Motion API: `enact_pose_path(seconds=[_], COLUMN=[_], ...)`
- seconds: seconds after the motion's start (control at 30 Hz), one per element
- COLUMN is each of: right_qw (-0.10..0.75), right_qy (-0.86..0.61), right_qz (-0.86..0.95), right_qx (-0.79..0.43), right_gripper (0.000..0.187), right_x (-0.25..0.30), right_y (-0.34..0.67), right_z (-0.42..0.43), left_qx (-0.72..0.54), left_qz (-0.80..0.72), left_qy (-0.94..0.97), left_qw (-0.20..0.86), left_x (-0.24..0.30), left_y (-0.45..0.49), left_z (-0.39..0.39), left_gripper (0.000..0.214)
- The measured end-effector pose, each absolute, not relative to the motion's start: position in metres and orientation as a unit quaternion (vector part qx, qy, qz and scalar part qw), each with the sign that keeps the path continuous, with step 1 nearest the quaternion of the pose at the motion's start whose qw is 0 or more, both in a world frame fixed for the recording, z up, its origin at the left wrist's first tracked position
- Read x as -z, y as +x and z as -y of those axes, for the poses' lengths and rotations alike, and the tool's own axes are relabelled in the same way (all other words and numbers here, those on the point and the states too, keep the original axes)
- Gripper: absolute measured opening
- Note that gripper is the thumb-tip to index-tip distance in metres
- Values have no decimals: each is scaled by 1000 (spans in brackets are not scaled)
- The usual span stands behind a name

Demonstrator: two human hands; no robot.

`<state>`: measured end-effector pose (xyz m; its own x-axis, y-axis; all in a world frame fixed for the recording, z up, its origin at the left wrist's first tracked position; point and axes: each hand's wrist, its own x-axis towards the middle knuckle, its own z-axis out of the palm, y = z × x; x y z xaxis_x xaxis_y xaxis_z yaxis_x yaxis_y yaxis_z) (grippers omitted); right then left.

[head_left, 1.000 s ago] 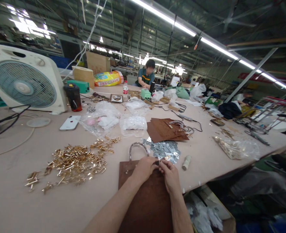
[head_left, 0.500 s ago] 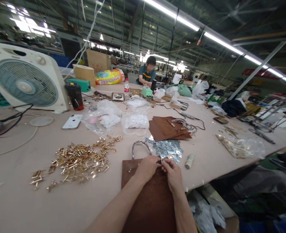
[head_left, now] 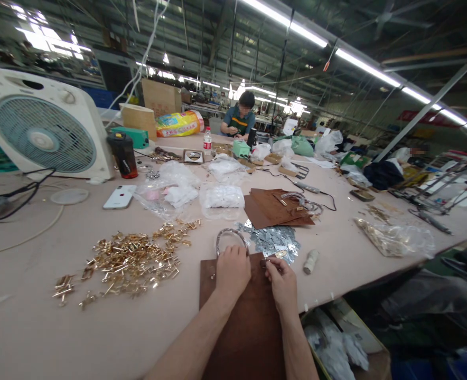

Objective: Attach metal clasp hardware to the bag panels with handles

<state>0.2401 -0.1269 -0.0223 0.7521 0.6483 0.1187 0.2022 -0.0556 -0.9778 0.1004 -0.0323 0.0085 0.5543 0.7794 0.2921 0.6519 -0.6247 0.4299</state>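
Observation:
A brown leather panel lies on the table edge in front of me, with a wrapped curved handle at its top. My left hand rests on the panel's upper edge below the handle, fingers curled; what they grip is hidden. My right hand pinches a small metal fitting at the panel's top right corner. A pile of gold metal fittings lies to the left. Small silver plates are heaped just beyond my right hand.
A box fan, dark bottle and white phone stand at the left. Plastic bags, more brown panels and a small roll lie ahead. Another person works at the far end. A carton sits below the table edge.
My left hand has slid left and up from my right hand toward the handle's base. My right hand stays pinched at the panel's top corner. The view shifted slightly.

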Motion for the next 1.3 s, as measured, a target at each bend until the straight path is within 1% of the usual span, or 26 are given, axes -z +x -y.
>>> enact_pose_path(seconds=[0.17,0.3,0.43,0.57,0.67,0.8,0.93,1.13,1.3], right_qw=[593,566,559,567,580,595,589,606,590], right_qy=[-711,-731,-741,-737,-720,-705,-711,-698,-708], right_qz=[337,362,359,344,339,337,347,351,359], right_qx=[-171,-123,-98,-128,-171,-188,-166,-152,-148], right_gripper=[37,28,27,28,34,39,39,38,40], right_x=[23,23,24,24,22,19,18,19,24], right_y=[235,230,229,232,233,229,224,222,220], right_z=[126,125,126,128,132,138,141,139,139], left_qx=[-222,-218,-216,-206,-192,-197,-213,-202,-213], left_qz=[-424,-437,-441,-433,-418,-399,-389,-393,-390], left_qy=[868,863,861,865,874,881,882,879,878], left_qw=[129,126,130,147,157,161,160,179,179], left_x=[-7,-6,-6,-7,-10,-13,-15,-20,-18], left_y=[104,108,113,115,114,110,107,104,104], left_z=[31,27,21,14,12,11,14,18,19], left_gripper=[26,34,41,51,55,54,49,52,49])
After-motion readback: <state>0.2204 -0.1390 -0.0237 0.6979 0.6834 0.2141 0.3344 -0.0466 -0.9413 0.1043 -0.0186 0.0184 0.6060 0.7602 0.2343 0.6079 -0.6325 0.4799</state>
